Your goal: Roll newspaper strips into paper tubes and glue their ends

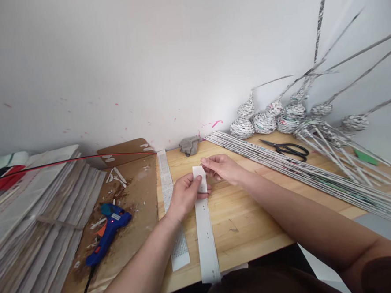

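Between the thumb and fingers of my left hand is the upper end of a long white paper strip. From there the strip runs down over the table's front edge toward my body, and small dark marks show along it. My right hand is closed in a pinch at the strip's upper right corner. Whatever lies between those fingertips is too small to make out. To the left, partly behind my left forearm, a second strip of printed paper lies flat on the wooden table.
At left, a blue glue gun rests on stained brown cardboard beside stacked newspaper. Thin paper rods cross the right side, near black scissors. Woven gourd shapes and a grey cloth sit by the wall.
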The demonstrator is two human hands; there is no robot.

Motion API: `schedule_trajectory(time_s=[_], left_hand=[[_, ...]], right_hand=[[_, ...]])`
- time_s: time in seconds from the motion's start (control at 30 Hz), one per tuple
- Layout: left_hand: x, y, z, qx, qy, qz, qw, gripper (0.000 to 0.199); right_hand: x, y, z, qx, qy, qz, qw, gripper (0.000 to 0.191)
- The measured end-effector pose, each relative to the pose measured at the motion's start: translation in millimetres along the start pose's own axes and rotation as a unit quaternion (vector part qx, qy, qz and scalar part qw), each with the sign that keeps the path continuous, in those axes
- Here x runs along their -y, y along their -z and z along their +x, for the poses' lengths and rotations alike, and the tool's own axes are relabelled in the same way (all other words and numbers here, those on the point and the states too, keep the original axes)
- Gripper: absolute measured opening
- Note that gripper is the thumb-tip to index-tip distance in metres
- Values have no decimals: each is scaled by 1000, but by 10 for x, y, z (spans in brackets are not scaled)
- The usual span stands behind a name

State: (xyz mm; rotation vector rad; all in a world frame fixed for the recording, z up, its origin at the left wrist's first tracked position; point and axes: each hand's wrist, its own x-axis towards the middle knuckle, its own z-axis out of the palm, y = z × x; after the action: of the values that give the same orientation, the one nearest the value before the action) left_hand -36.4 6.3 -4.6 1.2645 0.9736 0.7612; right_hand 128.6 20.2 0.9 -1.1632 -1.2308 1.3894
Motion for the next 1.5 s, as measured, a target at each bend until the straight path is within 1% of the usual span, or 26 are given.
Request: schedule_trajectory(time_s=[0.07,0.13,0.23,0.43,0.6,0.73,0.8,0.87,1.07,1.2,1.33,1.5], left_hand=[[-9,7,5,-6,11,-15,1000,29],[-22,9,5,-4,14,-18,1000,30],[-41,7,1,8,18,-7,1000,30],[-28,15,11,3,16,-3,1000,29],[10,32,23,2,4,-12,1000,33],[7,33,18,2,7,-11,1000,34],[-3,30,13,4,7,-7,1000,33],[-12,25,9,5,5,-3,1000,34],[-20,11,1,0,-16,17,1000,34],[2,11,8,4,-21,11,1000,35],[5,7,8,12,-23,2,1000,35],[-38,-15,-25,15,-41,36,998,29]], right_hand=[[41,76,0,51,-10,-13,999,40],[62,118,-2,76,-10,-23,997,35],[48,120,1,69,-3,-23,997,31],[-2,104,20,65,7,-4,998,29],[37,131,-1,104,-11,35,994,29],[50,151,-11,138,-17,28,990,29],[35,144,-7,131,-9,28,991,29],[14,126,2,105,-8,38,994,29],[-22,42,22,41,-35,64,997,32],[-29,-29,16,4,-33,64,997,35],[-18,-105,-11,-11,-25,76,997,38],[1,-187,-50,-19,-26,60,998,41]])
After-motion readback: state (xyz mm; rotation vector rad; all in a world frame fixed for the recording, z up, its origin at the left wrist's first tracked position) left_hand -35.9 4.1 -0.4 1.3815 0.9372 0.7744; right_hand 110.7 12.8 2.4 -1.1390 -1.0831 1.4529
